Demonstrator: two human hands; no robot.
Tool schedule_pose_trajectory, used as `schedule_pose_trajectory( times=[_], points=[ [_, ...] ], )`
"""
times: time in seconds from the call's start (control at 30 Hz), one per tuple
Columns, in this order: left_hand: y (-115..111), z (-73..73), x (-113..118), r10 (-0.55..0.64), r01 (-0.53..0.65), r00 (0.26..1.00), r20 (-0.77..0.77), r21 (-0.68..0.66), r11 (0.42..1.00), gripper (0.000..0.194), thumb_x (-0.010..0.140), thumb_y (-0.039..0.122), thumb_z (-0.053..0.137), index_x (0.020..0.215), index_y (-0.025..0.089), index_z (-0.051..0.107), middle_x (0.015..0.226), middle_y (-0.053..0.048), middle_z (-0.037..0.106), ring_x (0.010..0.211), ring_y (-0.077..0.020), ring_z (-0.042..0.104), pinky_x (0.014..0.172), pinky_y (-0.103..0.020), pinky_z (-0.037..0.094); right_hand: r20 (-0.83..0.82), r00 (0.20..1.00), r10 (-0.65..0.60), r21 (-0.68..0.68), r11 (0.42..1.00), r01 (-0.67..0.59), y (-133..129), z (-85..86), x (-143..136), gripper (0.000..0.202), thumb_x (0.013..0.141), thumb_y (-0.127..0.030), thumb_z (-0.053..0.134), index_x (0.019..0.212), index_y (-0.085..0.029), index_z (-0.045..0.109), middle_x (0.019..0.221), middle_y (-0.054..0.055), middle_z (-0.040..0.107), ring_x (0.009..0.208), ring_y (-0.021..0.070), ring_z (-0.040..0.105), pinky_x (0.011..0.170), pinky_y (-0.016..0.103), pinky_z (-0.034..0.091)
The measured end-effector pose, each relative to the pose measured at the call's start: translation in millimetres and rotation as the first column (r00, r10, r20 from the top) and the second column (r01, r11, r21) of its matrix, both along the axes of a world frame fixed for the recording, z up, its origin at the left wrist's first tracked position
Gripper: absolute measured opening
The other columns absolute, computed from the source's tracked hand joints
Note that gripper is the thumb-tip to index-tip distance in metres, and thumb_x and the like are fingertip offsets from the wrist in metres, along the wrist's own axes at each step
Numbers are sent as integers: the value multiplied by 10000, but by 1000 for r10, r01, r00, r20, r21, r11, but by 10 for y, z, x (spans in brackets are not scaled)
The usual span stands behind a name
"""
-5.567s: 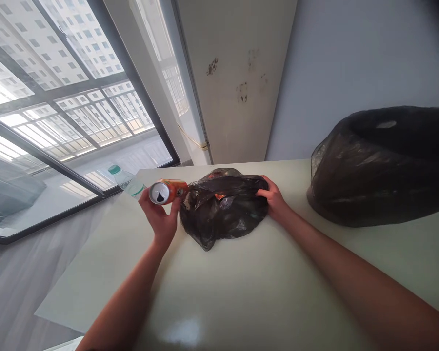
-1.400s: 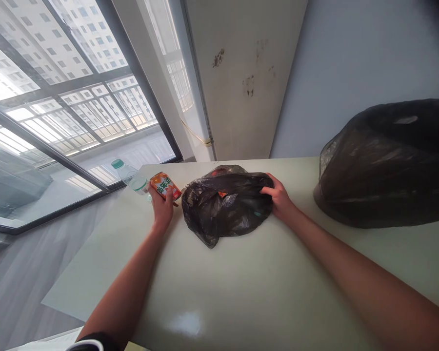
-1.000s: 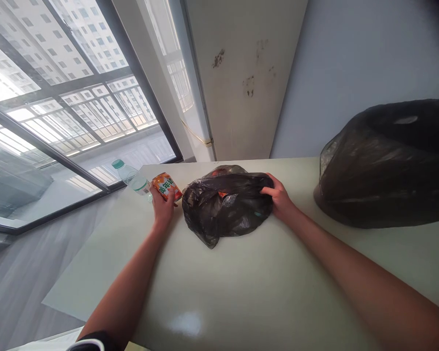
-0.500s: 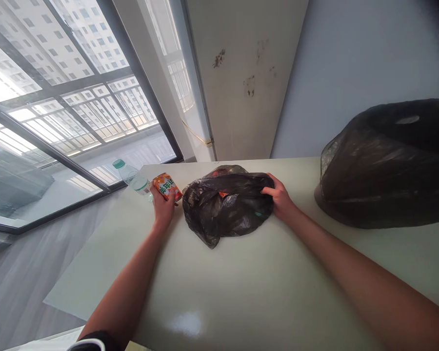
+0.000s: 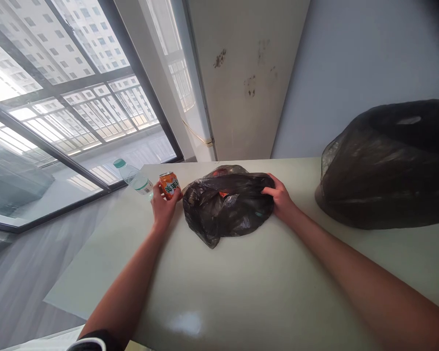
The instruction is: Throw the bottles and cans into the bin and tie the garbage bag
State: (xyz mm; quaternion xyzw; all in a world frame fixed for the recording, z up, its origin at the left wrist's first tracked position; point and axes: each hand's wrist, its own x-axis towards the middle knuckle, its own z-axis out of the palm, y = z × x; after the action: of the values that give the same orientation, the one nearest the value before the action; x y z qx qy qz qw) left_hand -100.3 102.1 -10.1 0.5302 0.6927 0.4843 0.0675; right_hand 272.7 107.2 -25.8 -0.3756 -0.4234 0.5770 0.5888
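Observation:
An orange drink can [image 5: 169,184] stands upright near the far left of the table. My left hand [image 5: 163,207] is around its lower part, fingers on the left side and thumb at the right front. A crumpled black plastic bag [image 5: 230,209] lies just right of the can. Small red-orange patches show through its folds, but what they belong to is mostly hidden. My right hand [image 5: 281,197] grips the bag's right edge between thumb and fingers. Behind my left hand, a clear plastic bottle [image 5: 133,176] with a green cap stands close to the can.
A large, puffed-out black bag [image 5: 384,170] sits on the right of the pale table [image 5: 234,287]. A glass door [image 5: 76,112] is on the left. A stained panel [image 5: 245,87] and a grey-blue wall [image 5: 351,53] rise behind the table.
The can has gone from tilted to upright, and my left fingers have shifted lower around it. My right hand and the bag have stayed in place.

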Motion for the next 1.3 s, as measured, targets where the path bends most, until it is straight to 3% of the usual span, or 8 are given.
schedule_pose_trajectory(
  times=[0.17,0.43,0.77,1.3],
  points=[
    [6,-5,-6,36,-35,999,-21,24,999,635,779,509,805,1287,193,593,1087,-94,740,862,-221,722,748,-337,590,13,1000,-9,1,1000,9,5,-6,6,298,647,-168,677,934,-248,662,856,-20,631,792,183,561,662,284,434],
    [41,-61,-47,-5,5,1000,-9,33,999,614,762,501,818,1241,186,597,1062,-97,748,906,-226,728,748,-339,606,35,999,-9,3,1000,9,-4,8,5,311,639,-196,685,943,-254,656,869,-18,639,802,192,566,678,296,446],
    [29,-27,-20,9,-9,1000,16,-12,1000,613,725,489,848,1195,183,601,1019,-86,758,812,-205,722,733,-338,605,5,1000,8,-19,1000,-8,-21,34,5,323,653,-160,670,961,-256,681,867,-19,654,795,188,576,666,289,452],
    [13,-30,-14,16,-21,989,-150,-35,999,542,717,483,841,1096,227,551,985,-65,750,905,-258,737,742,-356,575,-5,1000,12,-12,1000,-12,4,-18,8,334,656,-148,673,973,-254,687,872,-21,651,801,184,573,667,280,449]
  ],
)
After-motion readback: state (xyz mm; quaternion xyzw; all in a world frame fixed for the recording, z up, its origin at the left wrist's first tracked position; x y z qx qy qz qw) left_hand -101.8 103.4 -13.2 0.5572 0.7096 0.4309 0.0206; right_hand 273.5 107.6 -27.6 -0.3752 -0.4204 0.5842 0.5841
